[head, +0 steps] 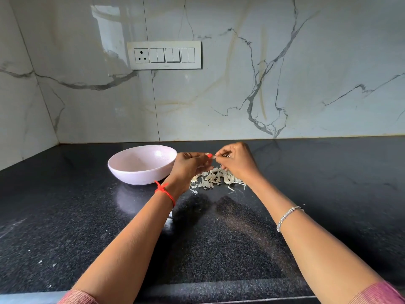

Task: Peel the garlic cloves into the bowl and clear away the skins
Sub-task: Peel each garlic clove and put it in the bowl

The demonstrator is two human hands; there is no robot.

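Head view of a worktop during garlic peeling. Nearest the camera, two pink sleeves, the left sleeve (76, 298) and the right sleeve (377, 292), entered at the bottom corners above the front edge of a black speckled countertop (241, 238). Both bare forearms reached forward over the counter and converged toward its middle. The right wrist carried a silver bracelet (287, 216); the left wrist carried a knotted red thread (165, 191).

Beyond the wrists, a loose heap of garlic skins (215, 177), pale and papery, lay on the counter below the two hands, just right of the bowl; whether unpeeled cloves lay among them could not be told. The left hand (188, 165) and the right hand (237, 163) were raised above this heap, fingertips meeting. Each hand had its fingers curled inward, and thumb and forefinger of both pinched a small garlic clove (215, 156) between them; the clove was largely hidden by the fingers, so its state of peeling could not be judged. A red-painted nail showed on the left hand at the point of contact.

To the left of the hands, and touching neither, a pale pink bowl (135, 174) stood upright on the counter, its rim close to the left hand.

Farthest back, a grey-veined marble wall (241, 84) rose from the rear of the counter, bearing a white switch plate (164, 55) with one socket and three pairs of switches above the bowl.
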